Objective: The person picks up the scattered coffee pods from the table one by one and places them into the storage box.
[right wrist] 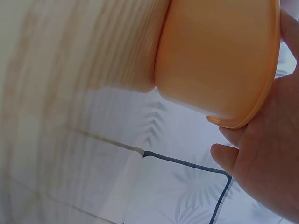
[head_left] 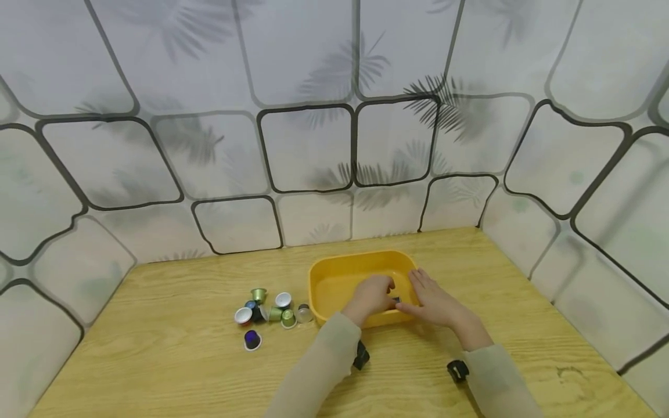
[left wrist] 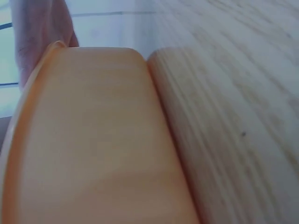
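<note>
A yellow plastic bin (head_left: 334, 264) stands on the wooden table. My left hand (head_left: 370, 297) reaches over its near rim with bent fingers inside. A small dark object (head_left: 396, 300) shows by the left fingertips, too small and covered to identify; whether those fingers hold it is unclear. My right hand (head_left: 436, 303) lies over the bin's right rim, fingers straight and thumb toward the left hand. In the right wrist view, the right hand (right wrist: 268, 149) touches the orange-looking bin (right wrist: 215, 56) at its rim. The left wrist view mostly shows the bin's outer wall (left wrist: 103, 135).
Left of the bin several coffee capsules lie grouped, among them a green capsule (head_left: 258, 295), a white-lidded capsule (head_left: 243, 316) and a clear capsule (head_left: 304, 314). A purple capsule (head_left: 252, 339) lies nearer. Patterned curtains (head_left: 313, 145) enclose the table (head_left: 183, 348).
</note>
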Demonstrator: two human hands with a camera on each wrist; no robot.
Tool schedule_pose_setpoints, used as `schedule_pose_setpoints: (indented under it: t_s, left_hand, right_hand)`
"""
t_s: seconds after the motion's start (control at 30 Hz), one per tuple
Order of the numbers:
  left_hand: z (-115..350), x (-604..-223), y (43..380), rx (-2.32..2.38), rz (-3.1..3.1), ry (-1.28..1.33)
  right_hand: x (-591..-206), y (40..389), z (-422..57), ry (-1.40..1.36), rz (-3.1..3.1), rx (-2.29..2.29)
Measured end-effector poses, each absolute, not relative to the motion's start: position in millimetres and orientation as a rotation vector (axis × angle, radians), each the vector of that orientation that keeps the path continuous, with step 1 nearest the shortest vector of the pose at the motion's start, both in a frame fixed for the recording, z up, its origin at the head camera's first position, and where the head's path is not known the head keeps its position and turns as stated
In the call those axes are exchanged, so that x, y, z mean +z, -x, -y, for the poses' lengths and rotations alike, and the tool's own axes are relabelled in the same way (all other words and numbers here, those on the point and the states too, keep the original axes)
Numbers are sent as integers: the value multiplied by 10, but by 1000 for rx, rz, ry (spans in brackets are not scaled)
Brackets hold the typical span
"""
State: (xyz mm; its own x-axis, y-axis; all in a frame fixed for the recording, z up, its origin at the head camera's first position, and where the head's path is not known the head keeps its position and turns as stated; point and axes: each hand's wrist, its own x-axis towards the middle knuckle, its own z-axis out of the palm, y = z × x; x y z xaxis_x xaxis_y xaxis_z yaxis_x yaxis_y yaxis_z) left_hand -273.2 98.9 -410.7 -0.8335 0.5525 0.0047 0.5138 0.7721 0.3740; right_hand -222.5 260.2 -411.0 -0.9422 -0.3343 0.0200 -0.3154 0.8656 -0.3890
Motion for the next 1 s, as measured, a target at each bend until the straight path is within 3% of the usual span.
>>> schedule_pose_setpoints:
  t_s: [1.0]
  left_hand:
    - [-655,-3828,2616,789,-2888,-906]
  right_hand:
    - [-4094,2211,-2595,502,-2995,-633]
